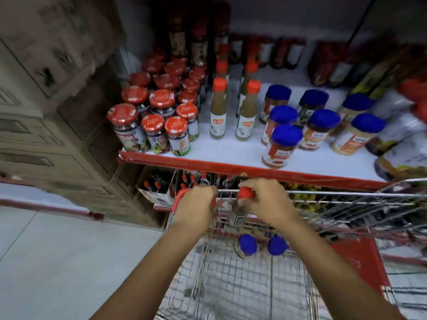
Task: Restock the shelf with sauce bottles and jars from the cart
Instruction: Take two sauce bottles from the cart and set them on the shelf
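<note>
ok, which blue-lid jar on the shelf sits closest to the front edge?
The blue-lid jar with the red label, at the front of the left column. Its base nearly reaches the shelf's red edge strip; the other blue-lid jars stand further back.

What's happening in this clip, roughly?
A person is restocking a shelf from a wire cart. The right hand grips a red-capped bottle at the cart's front rim; the left hand rests on the cart's red corner. Two blue-lidded jars sit in the cart. The shelf already holds red-lidded jars, green sauce bottles and blue-lidded jars.
</note>
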### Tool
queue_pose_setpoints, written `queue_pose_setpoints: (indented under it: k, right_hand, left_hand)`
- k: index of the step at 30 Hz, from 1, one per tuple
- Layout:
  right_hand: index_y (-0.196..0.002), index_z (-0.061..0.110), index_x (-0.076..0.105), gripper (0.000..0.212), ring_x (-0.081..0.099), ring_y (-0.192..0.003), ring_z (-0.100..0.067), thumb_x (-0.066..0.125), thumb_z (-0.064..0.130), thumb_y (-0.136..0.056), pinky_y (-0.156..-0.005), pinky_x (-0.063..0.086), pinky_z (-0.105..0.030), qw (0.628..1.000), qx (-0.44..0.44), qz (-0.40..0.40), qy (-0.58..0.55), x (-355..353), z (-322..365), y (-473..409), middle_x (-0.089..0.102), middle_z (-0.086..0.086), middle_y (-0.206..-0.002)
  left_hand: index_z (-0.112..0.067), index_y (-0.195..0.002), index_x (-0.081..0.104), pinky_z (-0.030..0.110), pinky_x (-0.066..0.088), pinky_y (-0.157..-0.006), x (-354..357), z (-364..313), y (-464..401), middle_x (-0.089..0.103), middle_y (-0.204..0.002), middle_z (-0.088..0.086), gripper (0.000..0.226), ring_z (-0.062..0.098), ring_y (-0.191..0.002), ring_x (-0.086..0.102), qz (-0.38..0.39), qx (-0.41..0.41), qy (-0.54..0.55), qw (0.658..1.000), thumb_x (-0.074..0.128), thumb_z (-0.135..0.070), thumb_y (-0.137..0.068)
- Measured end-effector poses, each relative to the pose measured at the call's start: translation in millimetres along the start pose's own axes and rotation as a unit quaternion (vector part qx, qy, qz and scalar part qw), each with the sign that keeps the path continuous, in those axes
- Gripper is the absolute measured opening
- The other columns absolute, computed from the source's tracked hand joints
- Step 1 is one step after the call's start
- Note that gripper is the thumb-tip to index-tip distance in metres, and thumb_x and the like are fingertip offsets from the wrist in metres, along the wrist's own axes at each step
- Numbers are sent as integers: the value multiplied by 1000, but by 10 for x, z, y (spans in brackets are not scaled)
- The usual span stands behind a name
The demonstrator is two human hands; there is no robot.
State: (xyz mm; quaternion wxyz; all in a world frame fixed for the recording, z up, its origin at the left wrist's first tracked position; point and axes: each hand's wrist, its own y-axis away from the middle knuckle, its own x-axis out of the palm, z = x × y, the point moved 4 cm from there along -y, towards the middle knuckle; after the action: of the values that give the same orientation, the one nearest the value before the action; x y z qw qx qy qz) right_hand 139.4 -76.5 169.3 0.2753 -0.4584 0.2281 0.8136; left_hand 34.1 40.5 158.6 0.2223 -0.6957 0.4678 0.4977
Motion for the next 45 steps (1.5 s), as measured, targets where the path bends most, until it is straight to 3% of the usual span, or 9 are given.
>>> queue_pose_setpoints:
  k: [6,14,17,20,23,28,34,39,45]
  right_hand:
    - [-111,19,70,35,65,-98,-21,78,23,-77,-91,53,-39,998,-41,-35,-24,-954,370,2,73,-1,-108]
    - [-100,3,71,26,68,-89,-29,76,20,-80,-84,56,-48,992,-76,-96,0,-1620,670,-273,74,-15,-100]
    - [-86,-1,68,18,67,-77,-30,73,15,-80,-70,58,-44,992,-67,-110,11,-1653,668,-473,71,-19,-83]
    - [-67,4,59,20,59,-60,-26,71,13,-79,-54,43,-33,991,-54,-119,26,-1576,645,-641,56,-9,-60]
    - [-79,5,68,11,65,-72,-28,72,15,-78,-63,55,-41,991,-48,-127,21,-1493,584,-772,68,-11,-73]
    - [-80,5,67,6,65,-76,-30,67,10,-78,-65,55,-44,991,-32,-127,22,-1392,489,-902,70,-14,-77]
    - [-98,9,70,17,66,-84,-28,66,8,-81,-73,58,-45,991,-23,-127,23,-1332,459,-918,73,-10,-92]
    - [-106,15,69,23,64,-88,-23,68,12,-83,-72,55,-35,990,-36,-137,-6,-1309,448,-936,71,-4,-96]
    - [-115,11,62,28,64,-96,-28,63,7,-87,-81,55,-45,987,-50,-144,-41,-1200,393,-882,70,-10,-104]
  left_hand:
    - [-18,-110,63,41,52,-85,-904,-329,11,66,-109,5,29,28,-104,61,-41,55,1,998,70,-16,-82]
    - [-18,-108,66,40,53,-81,-1724,-523,-372,68,-109,7,32,29,-101,62,-124,96,9,988,75,-15,-78]
    - [-16,-104,67,42,55,-80,-1788,-506,-578,68,-105,6,28,28,-97,63,-128,96,19,987,76,-14,-78]
    - [-15,-102,66,43,55,-81,-1741,-468,-766,67,-104,6,28,27,-94,63,-120,89,24,989,77,-17,-76]
    - [-16,-104,66,43,54,-82,-1657,-429,-900,67,-106,7,30,29,-96,62,-115,82,26,990,77,-18,-76]
    - [-17,-106,64,42,55,-83,-1523,-373,-1034,66,-108,8,29,29,-99,62,-99,75,30,992,75,-17,-79]
    - [-16,-112,63,40,54,-83,-1456,-340,-1098,66,-110,8,34,29,-99,61,-111,72,43,990,74,-17,-80]
    - [-16,-112,62,39,53,-79,-1417,-362,-1113,66,-109,9,31,30,-97,62,-130,84,32,987,71,-15,-82]
    - [-12,-126,52,40,53,-83,-1259,-379,-1031,56,-126,8,37,28,-109,57,-180,109,34,977,59,-13,-90]
